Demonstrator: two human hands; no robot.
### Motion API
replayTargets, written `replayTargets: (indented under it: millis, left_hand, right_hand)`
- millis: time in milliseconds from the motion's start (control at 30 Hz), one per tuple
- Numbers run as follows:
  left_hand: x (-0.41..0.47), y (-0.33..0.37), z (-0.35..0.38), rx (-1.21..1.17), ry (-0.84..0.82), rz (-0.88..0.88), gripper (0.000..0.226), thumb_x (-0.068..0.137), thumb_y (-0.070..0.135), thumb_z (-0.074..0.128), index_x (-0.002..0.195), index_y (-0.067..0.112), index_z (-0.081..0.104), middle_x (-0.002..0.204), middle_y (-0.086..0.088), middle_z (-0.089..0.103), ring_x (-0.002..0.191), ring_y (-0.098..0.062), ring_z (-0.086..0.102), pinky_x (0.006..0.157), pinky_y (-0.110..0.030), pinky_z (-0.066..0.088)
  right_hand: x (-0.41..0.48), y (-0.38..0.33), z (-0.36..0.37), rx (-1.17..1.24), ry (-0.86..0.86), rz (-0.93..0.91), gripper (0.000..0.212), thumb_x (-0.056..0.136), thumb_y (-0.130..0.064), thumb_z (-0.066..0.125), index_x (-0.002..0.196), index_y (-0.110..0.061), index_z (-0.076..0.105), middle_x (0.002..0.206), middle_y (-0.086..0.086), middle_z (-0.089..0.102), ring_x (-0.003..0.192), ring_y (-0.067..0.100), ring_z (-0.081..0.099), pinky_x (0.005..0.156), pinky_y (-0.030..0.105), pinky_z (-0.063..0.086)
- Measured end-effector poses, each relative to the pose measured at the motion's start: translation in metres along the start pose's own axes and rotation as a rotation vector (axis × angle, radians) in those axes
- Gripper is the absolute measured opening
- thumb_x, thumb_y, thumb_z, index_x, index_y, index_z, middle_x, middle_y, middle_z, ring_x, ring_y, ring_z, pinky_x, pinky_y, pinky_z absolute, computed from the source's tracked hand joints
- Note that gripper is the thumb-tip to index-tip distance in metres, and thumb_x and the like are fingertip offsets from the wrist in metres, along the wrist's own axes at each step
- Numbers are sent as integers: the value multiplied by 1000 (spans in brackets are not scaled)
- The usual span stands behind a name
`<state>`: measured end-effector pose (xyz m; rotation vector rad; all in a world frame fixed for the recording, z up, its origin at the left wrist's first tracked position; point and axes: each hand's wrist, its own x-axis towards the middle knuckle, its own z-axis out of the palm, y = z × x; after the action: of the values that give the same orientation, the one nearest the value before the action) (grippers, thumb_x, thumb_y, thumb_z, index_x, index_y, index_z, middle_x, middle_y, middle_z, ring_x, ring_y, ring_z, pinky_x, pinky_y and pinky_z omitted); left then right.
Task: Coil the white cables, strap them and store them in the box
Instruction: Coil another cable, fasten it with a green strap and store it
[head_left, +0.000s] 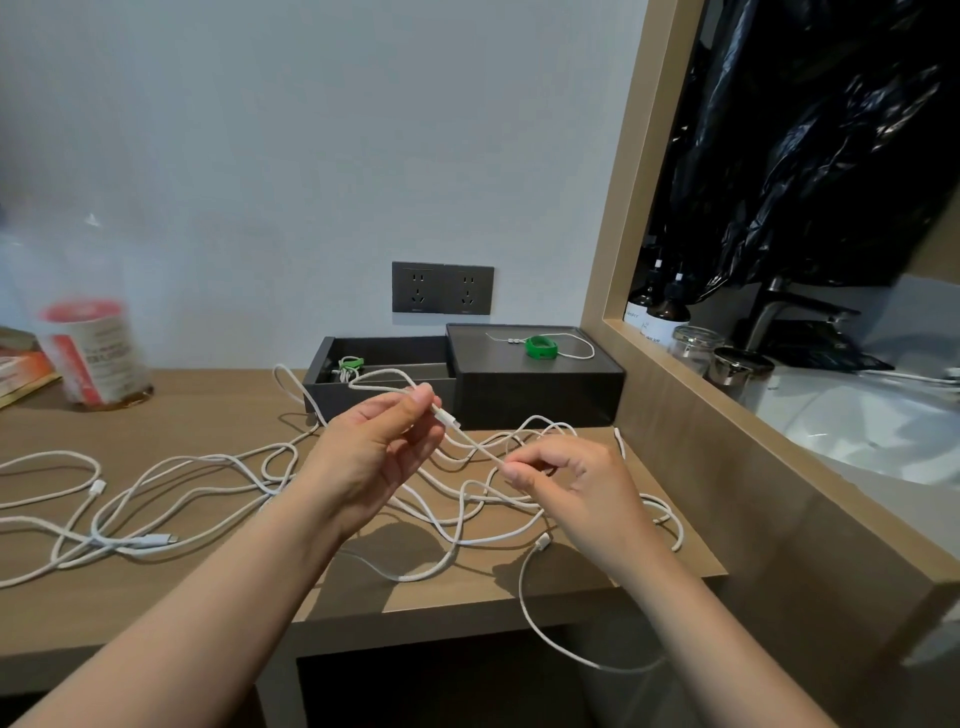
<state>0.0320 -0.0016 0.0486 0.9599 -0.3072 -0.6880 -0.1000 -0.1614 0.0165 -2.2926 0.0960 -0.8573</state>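
Observation:
Several white cables lie tangled across the wooden desk. My left hand pinches one cable near its connector end, held above the desk. My right hand pinches the same cable a short way further along. One loop hangs over the desk's front edge. The dark box stands at the back by the wall, its lid slid to the right. A green strap and a thin white cord lie on the lid. A strapped white coil with a green strap rests inside the open part.
A red-and-white labelled container and packets stand at the back left. Two dark wall sockets sit above the box. A wooden frame on the right borders a sink area with bottles, jars and a tap.

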Motion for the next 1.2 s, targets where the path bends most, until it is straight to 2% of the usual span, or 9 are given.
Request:
replayTargets:
  millis: [133, 267, 333, 467, 567, 667, 867, 1033, 1200]
  left_hand:
    - [2, 2, -2, -54, -9, 23, 15, 87, 13, 60, 92, 2, 68, 91, -12, 74, 86, -20, 73, 77, -33, 60]
    - [4, 2, -4, -28, -24, 18, 14, 92, 11, 56, 91, 4, 68, 78, -9, 71, 76, -19, 72, 84, -44, 57]
    - [4, 2, -5, 24, -38, 30, 14, 93, 9, 55, 97, 2, 67, 72, -7, 66, 70, -17, 68, 85, -43, 58]
    - [1, 0, -2, 283, -55, 87, 18, 95, 10, 54, 102, 0, 68, 72, -8, 60, 65, -16, 63, 77, -35, 60]
    - [-2, -1, 0, 527, -33, 183, 19, 96, 10, 53, 98, 3, 71, 72, -10, 62, 67, -19, 64, 72, -31, 60]
    - [-2, 0, -4, 672, -17, 252, 19, 95, 12, 54, 94, 8, 72, 71, -8, 65, 70, -21, 66, 74, -32, 60]
    - [-2, -2, -10, 743, -45, 260, 20, 96, 14, 52, 93, 10, 72, 69, -5, 64, 68, -21, 67, 70, -29, 60]
    - [-3, -8, -5, 735, -88, 262, 21, 98, 13, 50, 93, 8, 70, 71, -11, 62, 65, -20, 66, 64, -25, 58]
    - [0, -13, -1, 846, -77, 321, 22, 99, 16, 47, 92, 12, 68, 66, -5, 54, 55, -10, 55, 59, -24, 56]
  right_hand:
    - [-5, 20, -16, -62, 5, 59, 10, 88, -23, 70, 85, -31, 74, 84, -20, 69, 89, -1, 63, 73, 6, 44]
    - [-9, 35, -28, -118, 5, 118, 5, 87, -25, 71, 87, -26, 76, 89, -19, 70, 93, -2, 62, 77, 12, 46]
    - [-10, 37, -33, -155, -4, 116, 5, 87, -26, 71, 86, -30, 75, 90, -20, 69, 94, -3, 62, 79, 15, 46]
    - [-7, 35, -40, -251, 4, 69, 11, 85, -28, 73, 80, -37, 69, 85, -22, 66, 89, -3, 61, 83, 21, 47]
    - [-4, 31, -43, -360, 28, 9, 9, 82, -39, 72, 77, -38, 64, 81, -22, 63, 87, -3, 58, 89, 26, 44]
    - [0, 31, -46, -437, 33, -3, 13, 83, -44, 68, 77, -35, 62, 78, -19, 61, 83, -1, 56, 84, 25, 42]
    - [4, 21, -46, -238, 19, 87, 11, 89, -27, 68, 82, -34, 68, 83, -19, 65, 84, -3, 60, 69, 7, 44]
    - [11, 6, -38, -100, 59, 162, 10, 88, -27, 71, 79, -25, 76, 71, -13, 68, 73, 2, 62, 59, 11, 47]
    - [23, -6, -36, -14, 129, 194, 9, 86, -25, 72, 79, -23, 76, 68, -7, 68, 68, 6, 62, 59, 14, 50]
